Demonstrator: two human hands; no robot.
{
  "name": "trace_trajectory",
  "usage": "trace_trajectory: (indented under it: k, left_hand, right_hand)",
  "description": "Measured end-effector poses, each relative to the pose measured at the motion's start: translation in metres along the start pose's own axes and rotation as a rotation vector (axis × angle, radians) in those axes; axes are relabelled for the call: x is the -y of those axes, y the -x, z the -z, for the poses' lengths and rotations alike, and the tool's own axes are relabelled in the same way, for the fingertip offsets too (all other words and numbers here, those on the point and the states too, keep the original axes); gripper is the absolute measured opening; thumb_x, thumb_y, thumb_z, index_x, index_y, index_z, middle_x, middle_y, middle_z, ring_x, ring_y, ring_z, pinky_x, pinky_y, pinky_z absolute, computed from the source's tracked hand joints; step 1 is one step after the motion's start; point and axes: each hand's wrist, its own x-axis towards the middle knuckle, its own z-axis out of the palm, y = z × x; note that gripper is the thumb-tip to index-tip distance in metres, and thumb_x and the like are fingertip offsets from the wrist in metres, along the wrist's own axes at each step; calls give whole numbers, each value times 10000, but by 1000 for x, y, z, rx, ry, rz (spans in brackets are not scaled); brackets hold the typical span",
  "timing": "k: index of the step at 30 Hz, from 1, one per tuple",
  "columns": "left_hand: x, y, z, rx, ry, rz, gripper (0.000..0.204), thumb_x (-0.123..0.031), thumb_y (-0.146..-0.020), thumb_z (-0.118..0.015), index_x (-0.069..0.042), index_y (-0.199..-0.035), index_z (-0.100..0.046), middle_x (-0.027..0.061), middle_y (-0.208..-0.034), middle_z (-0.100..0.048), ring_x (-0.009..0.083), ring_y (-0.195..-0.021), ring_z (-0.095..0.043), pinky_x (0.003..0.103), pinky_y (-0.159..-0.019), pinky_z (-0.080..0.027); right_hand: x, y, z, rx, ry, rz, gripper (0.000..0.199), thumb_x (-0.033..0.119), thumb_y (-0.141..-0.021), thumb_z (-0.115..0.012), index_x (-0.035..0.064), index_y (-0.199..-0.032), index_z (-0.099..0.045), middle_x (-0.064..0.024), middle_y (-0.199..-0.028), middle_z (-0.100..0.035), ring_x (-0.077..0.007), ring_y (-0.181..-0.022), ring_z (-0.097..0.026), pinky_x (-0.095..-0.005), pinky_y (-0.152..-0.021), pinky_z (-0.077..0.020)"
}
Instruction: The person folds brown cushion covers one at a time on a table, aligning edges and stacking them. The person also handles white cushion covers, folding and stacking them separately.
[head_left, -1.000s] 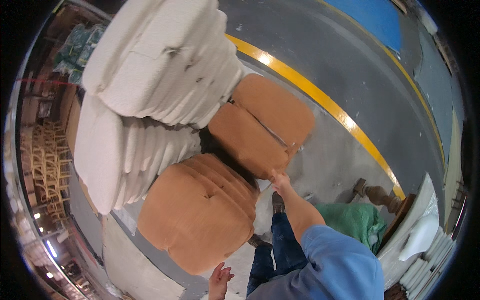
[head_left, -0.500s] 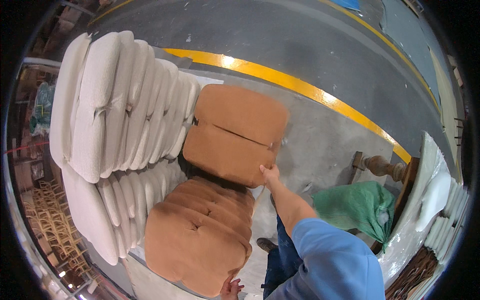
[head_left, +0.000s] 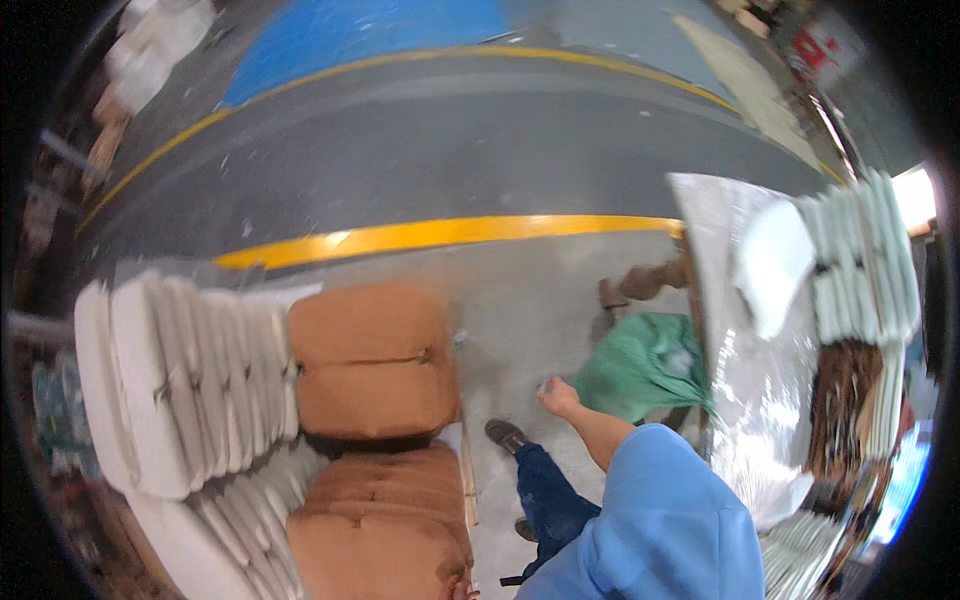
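Clear of the cushions, my right hand (head_left: pixel 558 397) hangs over the concrete beside a green sack (head_left: pixel 640 370). Its fingers are curled closed, with a small greyish spot at the fingertips that I cannot make out. At the bottom edge my left hand (head_left: pixel 460 590) shows only in part, next to the near stack of brown cushions (head_left: pixel 385 540); its fingers are mostly cut off and blurred. A farther stack of brown tufted cushions (head_left: pixel 375 400) stands beyond that one. White cushions (head_left: pixel 190 390) are packed upright in rows on the left.
A table wrapped in clear plastic (head_left: pixel 755 400) stands on the right, bearing a white pad (head_left: pixel 775 265) and pale green cushions (head_left: pixel 865 260). A turned wooden leg (head_left: pixel 650 283) lies behind the sack. A yellow floor line (head_left: pixel 450 232) crosses beyond the stacks.
My right hand has let go of the far brown cushion's corner and moved right, toward the green sack. The view has turned right, so the cushions sit lower and farther left.
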Motion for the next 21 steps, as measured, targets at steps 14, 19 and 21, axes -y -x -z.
trace_trajectory:
  k: [14, 19, 21]
  left_hand:
    - [30, -13, 26, 313, -420, -406, 151, -296, -1062, -622, -148, -1084, -601, 45, -876, -654, 136, -590, -569, 278, -432, -414]
    - [65, 6, -5, 611, -541, -446, 171, -276, -1045, -647, -137, -1138, -614, 78, -887, -663, 183, -601, -596, 309, -454, -462]
    - [89, 19, -32, 681, -584, -569, 232, -274, -1026, -674, -125, -1200, -632, 103, -911, -674, 216, -617, -617, 344, -479, -498]
  right_hand:
    - [-296, 309, -120, 197, -276, 236, 630, 632, -1031, -459, 132, -1344, -682, -186, -1294, -709, -361, -1227, -656, -470, -1070, -484]
    - [-533, 463, -250, 145, -492, -157, 466, 448, -981, -581, 28, -959, -780, -232, -1007, -762, -370, -947, -736, -536, -849, -564]
    - [-575, 505, -266, 45, -471, -273, 456, 456, -956, -614, 36, -923, -790, -222, -936, -759, -326, -880, -745, -515, -804, -575]
